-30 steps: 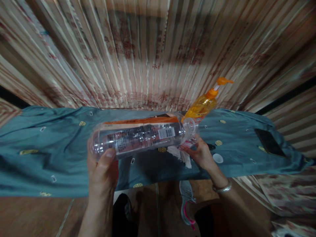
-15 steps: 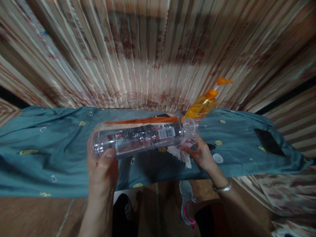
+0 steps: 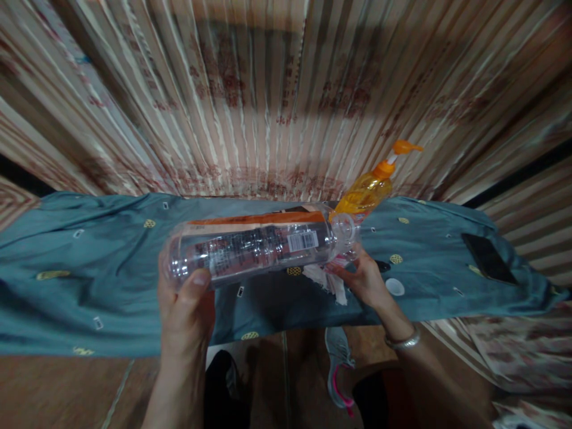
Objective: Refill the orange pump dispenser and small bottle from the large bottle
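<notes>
The left hand point(image 3: 185, 304), thumb on the near side, clasps the base and the right hand point(image 3: 367, 280), angled inward, its grip too hidden to tell, sits by the neck of a clear plastic orange-labelled bottle point(image 3: 263, 247) held sideways above the teal cloth-covered bench point(image 3: 107, 268), apparently a steadying step needing two-ended support.

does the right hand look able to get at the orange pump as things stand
Probably yes: the orange pump sticks up with nothing seen covering it. The right hand is at the neck of the clear bottle, though, and would likely have to leave it first.
</notes>
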{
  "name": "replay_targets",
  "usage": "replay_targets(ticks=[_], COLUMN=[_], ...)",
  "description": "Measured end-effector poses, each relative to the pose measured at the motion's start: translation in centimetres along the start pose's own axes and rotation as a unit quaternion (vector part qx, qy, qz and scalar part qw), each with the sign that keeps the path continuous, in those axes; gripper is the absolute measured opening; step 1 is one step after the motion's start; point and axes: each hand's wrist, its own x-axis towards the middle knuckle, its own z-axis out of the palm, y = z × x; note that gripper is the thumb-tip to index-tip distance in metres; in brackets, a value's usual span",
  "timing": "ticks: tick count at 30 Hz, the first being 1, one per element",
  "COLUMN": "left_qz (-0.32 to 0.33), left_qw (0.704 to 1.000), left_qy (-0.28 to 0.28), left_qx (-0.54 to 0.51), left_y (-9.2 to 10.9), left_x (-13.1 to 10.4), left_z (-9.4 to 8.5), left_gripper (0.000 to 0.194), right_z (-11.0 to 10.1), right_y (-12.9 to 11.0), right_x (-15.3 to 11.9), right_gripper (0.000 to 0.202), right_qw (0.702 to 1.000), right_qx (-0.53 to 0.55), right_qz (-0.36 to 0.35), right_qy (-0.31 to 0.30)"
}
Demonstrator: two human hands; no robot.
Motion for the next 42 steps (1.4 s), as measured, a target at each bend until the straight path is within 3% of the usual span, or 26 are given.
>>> replay_targets(ticks=[33, 42], left_qz=[0.001, 0.04], left_qw=[1.0, 0.998], left_qy=[-0.011, -0.012], left_qx=[-0.014, -0.056], left_y=[0.0, -1.6], left_x=[0.0, 0.3], left_z=[-0.2, -0.6], left_gripper=[0.063, 0.059], right_z=[-0.2, 0.1], right_y=[-0.5, 0.1], right_x=[0.0, 0.0], right_gripper=[0.059, 0.067], right_qw=[1.0, 1.0], right_qx=[-0.003, -0.009], right_qz=[-0.003, -0.014], right_qy=[-0.011, -0.004])
